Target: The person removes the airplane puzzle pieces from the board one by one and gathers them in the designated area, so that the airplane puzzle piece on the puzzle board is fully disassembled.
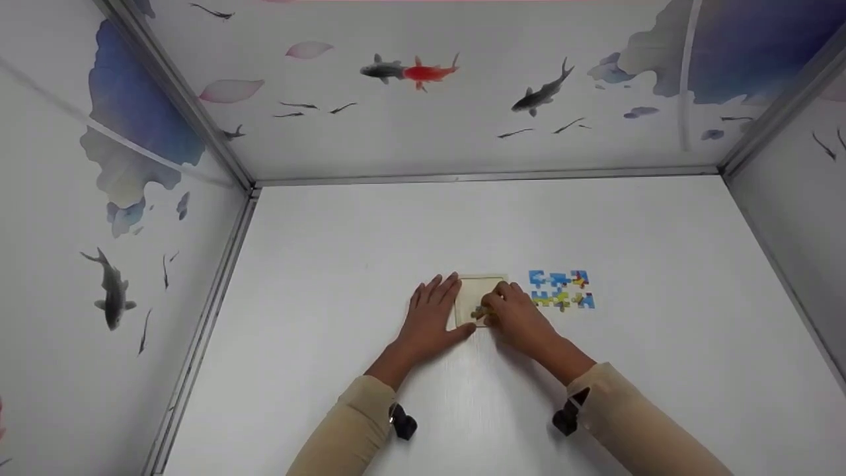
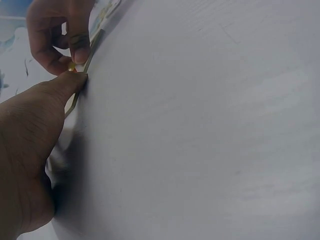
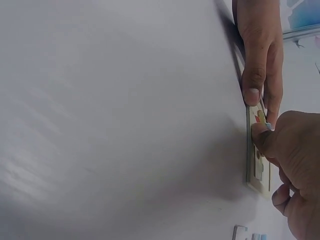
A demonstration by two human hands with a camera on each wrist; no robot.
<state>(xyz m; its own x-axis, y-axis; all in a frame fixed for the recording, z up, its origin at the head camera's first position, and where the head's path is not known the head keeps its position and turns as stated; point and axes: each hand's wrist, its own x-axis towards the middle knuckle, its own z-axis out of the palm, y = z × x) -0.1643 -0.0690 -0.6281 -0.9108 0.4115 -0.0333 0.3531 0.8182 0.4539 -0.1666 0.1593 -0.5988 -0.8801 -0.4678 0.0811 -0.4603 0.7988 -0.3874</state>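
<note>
A small pale wooden puzzle tray [image 1: 482,283] lies on the white table between both hands. My left hand [image 1: 431,322] rests along the tray's left side, its fingers straight and its thumb at the near edge. Over the tray's near part, my right hand [image 1: 519,317] pinches a small jigsaw piece [image 1: 478,311] between thumb and fingertips, which hide much of it. In the right wrist view, red and yellow colour of a puzzle piece [image 3: 260,116] shows beside the right thumb, low in the tray [image 3: 259,186].
Several blue and yellow jigsaw pieces [image 1: 558,279] lie in two rows on the table, right of the tray. White panels painted with fish [image 1: 429,71] enclose the table at the back and sides. A black wrist camera [image 1: 566,421] hangs under the right sleeve.
</note>
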